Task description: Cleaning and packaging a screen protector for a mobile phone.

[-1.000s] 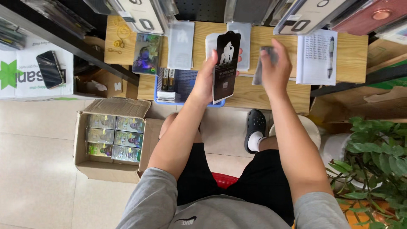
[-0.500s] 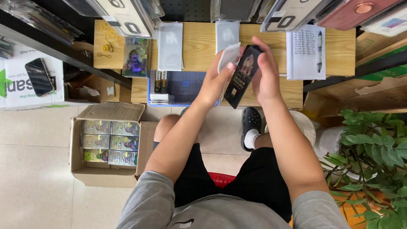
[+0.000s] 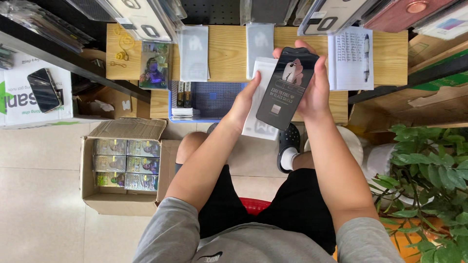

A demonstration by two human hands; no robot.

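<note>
Both hands were raised over the front edge of the wooden table (image 3: pixel 229 48). Her or his right hand (image 3: pixel 319 90) gripped a flat black package (image 3: pixel 286 87) by its right side — fingers curled over the top corner, thumb low, so the printed face stayed toward the eyes. Left hand (image 3: pixel 243 100) pinched a thin translucent white sleeve (image 3: pixel 258 104) just behind the package, touching it; the two seemed held together so one could slide against the other. The package looked stiff and glossy, the sleeve soft and matte.

On the table lay two more pale sleeves (image 3: pixel 194 53), a shiny holographic packet (image 3: pixel 155 65) near the left edge, and a lined notebook (image 3: pixel 350 57) with a pen near the right edge. Under the front edge stood a blue basket (image 3: pixel 212 100). On the floor — an open cardboard box (image 3: pixel 124 165) of shiny packets, and a green plant (image 3: pixel 429 165) at right.
</note>
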